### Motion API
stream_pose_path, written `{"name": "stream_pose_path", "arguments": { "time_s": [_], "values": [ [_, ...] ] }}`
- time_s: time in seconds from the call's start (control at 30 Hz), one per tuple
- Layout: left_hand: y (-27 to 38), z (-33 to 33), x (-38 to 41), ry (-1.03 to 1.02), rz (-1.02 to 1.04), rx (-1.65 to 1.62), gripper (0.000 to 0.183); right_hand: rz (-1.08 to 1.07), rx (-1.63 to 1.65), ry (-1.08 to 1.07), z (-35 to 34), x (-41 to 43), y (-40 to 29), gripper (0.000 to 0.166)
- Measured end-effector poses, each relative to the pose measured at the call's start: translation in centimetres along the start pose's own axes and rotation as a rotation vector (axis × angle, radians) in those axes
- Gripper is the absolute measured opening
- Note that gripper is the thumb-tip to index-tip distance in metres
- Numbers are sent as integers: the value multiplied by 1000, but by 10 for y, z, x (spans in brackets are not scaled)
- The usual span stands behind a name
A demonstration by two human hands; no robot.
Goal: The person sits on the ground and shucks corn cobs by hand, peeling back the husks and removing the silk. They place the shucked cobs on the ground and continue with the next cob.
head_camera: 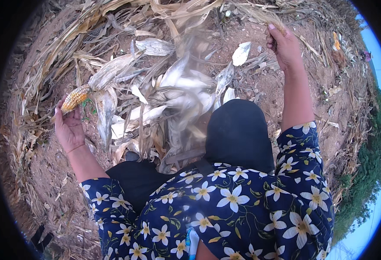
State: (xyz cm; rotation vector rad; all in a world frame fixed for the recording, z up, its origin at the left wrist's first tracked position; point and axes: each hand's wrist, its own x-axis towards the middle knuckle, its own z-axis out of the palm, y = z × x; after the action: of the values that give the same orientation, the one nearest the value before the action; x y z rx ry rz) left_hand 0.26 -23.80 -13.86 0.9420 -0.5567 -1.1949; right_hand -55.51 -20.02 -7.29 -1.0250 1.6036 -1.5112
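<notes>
My left hand (70,126) is stretched out to the left, palm up, with its fingers around the lower end of a bare ear of corn (75,98). The kernels are yellow and pale cream. Out at the upper right, my right hand (284,45) pinches a tuft of dry, thin strands (268,19), which look like corn silk or husk fibre. Between the hands lies a loose heap of dry corn husks (184,87), pale inside and grey-brown outside. A blurred haze covers part of the heap.
My bent knee (239,133) in dark trousers rises beside the husks. Dry corn stalks (63,45) lie in a band along the left and top. Yellow corn ears (336,41) rest on the reddish soil at the far right. Green bushes (369,162) stand beyond.
</notes>
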Motion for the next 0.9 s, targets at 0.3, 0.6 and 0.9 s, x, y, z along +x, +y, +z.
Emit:
{"name": "stream_pose_path", "arguments": {
  "time_s": [0.3,0.6,0.9],
  "values": [
    [-2,10,-6,16,-86,20,30,634,-691,167,-226,-136,136,29],
    [-22,18,-10,-165,-186,94,33,229,-1186,95,-204,-108,133,46],
    [-32,67,-35,-282,-201,161,27,-522,-606,-642,157,-80,-2,41]
  ]
}}
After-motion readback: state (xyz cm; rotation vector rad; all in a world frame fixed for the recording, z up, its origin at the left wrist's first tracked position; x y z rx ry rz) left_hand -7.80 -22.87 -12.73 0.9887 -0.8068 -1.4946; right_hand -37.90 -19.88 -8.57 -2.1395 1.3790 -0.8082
